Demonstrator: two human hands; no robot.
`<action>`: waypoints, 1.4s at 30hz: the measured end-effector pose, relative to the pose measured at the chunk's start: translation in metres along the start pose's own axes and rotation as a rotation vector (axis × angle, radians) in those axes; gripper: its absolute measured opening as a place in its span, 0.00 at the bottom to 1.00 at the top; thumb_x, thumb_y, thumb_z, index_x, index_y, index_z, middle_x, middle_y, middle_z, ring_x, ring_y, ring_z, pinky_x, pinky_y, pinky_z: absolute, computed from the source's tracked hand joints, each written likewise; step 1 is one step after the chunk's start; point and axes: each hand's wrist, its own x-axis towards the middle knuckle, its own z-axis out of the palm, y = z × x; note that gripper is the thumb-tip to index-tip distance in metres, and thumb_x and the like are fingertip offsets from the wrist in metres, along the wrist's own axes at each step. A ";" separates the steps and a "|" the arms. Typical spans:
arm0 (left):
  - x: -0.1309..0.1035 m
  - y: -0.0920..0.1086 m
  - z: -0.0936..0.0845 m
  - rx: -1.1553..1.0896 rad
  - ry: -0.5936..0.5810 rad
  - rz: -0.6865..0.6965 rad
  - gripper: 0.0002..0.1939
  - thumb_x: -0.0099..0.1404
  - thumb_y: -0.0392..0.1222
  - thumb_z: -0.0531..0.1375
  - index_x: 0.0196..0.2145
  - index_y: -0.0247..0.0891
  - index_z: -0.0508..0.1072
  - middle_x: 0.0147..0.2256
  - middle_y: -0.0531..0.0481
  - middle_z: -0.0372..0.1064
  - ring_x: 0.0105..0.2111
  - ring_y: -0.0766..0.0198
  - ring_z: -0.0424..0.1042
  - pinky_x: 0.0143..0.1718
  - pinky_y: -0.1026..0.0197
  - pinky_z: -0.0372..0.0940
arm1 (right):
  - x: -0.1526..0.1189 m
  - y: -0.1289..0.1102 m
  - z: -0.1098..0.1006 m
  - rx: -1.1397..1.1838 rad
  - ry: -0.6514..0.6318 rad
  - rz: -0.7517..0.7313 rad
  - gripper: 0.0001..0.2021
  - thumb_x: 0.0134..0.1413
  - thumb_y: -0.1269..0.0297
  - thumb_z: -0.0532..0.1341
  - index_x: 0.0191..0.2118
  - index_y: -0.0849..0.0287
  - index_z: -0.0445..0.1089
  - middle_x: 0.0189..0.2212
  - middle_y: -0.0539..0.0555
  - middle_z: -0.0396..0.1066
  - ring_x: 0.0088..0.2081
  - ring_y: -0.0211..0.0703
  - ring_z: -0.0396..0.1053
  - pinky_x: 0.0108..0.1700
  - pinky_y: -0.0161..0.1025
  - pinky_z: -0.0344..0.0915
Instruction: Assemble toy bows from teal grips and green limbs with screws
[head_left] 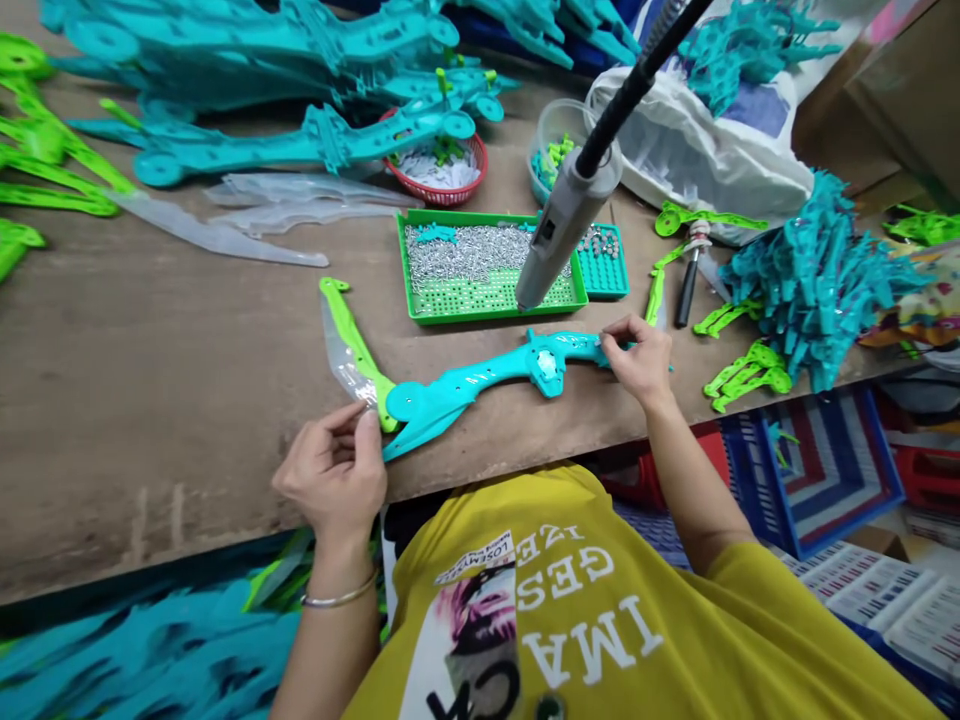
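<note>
Two pinches, is it?
– Yes: the left grip (331, 465) has thumb and fingers closed at the lower end of the clear blade (339, 358) beside the lime-green arm (360, 350); the right grip (641, 360) pinches the far end of the teal plastic body (480, 382).
– How does the body lie?
– Between both grips, along the tabletop (225, 380), its long axis running sideways. The left grip is nearer its round end, where the arm slants up and away.

The left hand (334, 465) pinches a clear blade (339, 358) beside a green strip (360, 345); the right hand (643, 367) holds a teal part (465, 384) near one end.
</note>
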 end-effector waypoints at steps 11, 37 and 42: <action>-0.003 0.003 -0.009 -0.008 -0.135 0.260 0.22 0.61 0.53 0.70 0.50 0.40 0.76 0.32 0.50 0.71 0.27 0.62 0.70 0.30 0.58 0.71 | -0.007 0.005 0.008 -0.178 -0.082 -0.136 0.06 0.54 0.68 0.59 0.28 0.54 0.71 0.31 0.56 0.79 0.37 0.51 0.75 0.45 0.48 0.71; -0.013 0.016 -0.009 -0.448 -0.051 -0.094 0.21 0.52 0.49 0.74 0.39 0.39 0.75 0.34 0.50 0.77 0.34 0.62 0.78 0.40 0.58 0.74 | -0.017 -0.078 0.034 -0.033 -0.578 -0.836 0.36 0.54 0.52 0.67 0.67 0.54 0.61 0.67 0.63 0.65 0.67 0.64 0.63 0.67 0.63 0.59; -0.037 0.046 0.006 -0.975 -0.005 -0.415 0.28 0.49 0.48 0.76 0.46 0.43 0.74 0.42 0.50 0.78 0.43 0.62 0.78 0.51 0.57 0.73 | 0.002 -0.110 0.079 -0.089 -0.856 -0.786 0.33 0.51 0.62 0.68 0.64 0.60 0.66 0.57 0.64 0.76 0.55 0.63 0.75 0.57 0.56 0.69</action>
